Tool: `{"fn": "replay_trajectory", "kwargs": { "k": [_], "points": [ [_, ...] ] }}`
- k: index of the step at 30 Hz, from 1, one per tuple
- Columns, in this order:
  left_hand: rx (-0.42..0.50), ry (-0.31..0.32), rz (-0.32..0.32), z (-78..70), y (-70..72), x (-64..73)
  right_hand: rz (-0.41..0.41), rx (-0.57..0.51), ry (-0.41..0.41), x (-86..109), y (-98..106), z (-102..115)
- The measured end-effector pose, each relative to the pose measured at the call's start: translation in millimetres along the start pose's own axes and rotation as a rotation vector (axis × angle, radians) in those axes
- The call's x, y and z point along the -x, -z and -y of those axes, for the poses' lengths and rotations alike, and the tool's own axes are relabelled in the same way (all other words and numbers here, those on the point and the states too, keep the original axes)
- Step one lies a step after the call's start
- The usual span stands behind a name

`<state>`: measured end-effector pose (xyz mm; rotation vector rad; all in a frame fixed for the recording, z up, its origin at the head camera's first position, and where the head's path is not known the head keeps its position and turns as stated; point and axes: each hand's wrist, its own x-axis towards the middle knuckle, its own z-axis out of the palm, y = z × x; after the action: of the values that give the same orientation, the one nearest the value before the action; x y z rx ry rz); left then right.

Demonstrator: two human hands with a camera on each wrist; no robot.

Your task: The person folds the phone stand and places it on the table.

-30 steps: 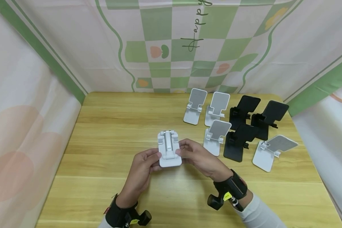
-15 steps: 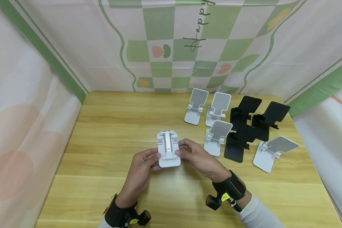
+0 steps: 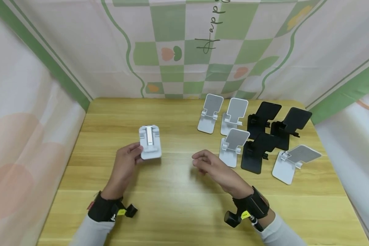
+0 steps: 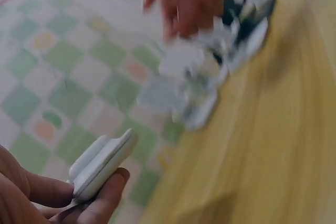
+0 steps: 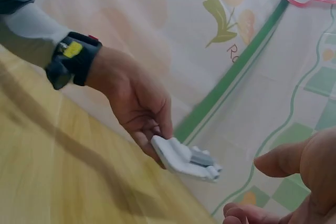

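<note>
My left hand pinches a folded white phone stand by its left edge, thumb on top and fingers beneath. The stand is held over the left half of the table, its back with the central silver strip facing up. In the left wrist view the stand appears edge-on between thumb and fingers, a thin flat slab. My right hand holds nothing; its fingers are loosely bent over the table, beside the nearest unfolded white phone stand. The right wrist view shows its thumb and fingertips apart.
Unfolded phone stands cluster on the right of the wooden table: several white, including one at the back and one at the front right, and three black ones, such as this black stand. A patterned curtain hangs behind.
Both hands held the folded phone stand at the middle before. The right hand has let go and stayed near its place, while the left has carried the stand left and slightly farther back.
</note>
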<state>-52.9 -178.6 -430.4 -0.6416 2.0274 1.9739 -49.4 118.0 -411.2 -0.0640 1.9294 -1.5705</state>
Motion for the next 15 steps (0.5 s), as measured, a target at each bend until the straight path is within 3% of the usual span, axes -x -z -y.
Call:
{"fn": "replay_trajectory", "kwargs": {
  "k": [3,6,10,15],
  "points": [
    [-0.073,0.014,-0.05,0.3,14.7,-19.6,0.007,-0.007,0.002,-0.4,3,-2],
    [-0.081,0.029,-0.07,3.8,27.9,-35.9,0.009,-0.015,0.002,-1.0,4,-5],
    [-0.075,0.035,-0.085,7.8,39.5,-48.6,0.012,-0.024,0.006,-1.8,7,-9],
    [-0.121,0.062,-0.124,12.3,43.3,-60.6,0.01,-0.036,-0.002,-1.1,9,-14]
  ]
}}
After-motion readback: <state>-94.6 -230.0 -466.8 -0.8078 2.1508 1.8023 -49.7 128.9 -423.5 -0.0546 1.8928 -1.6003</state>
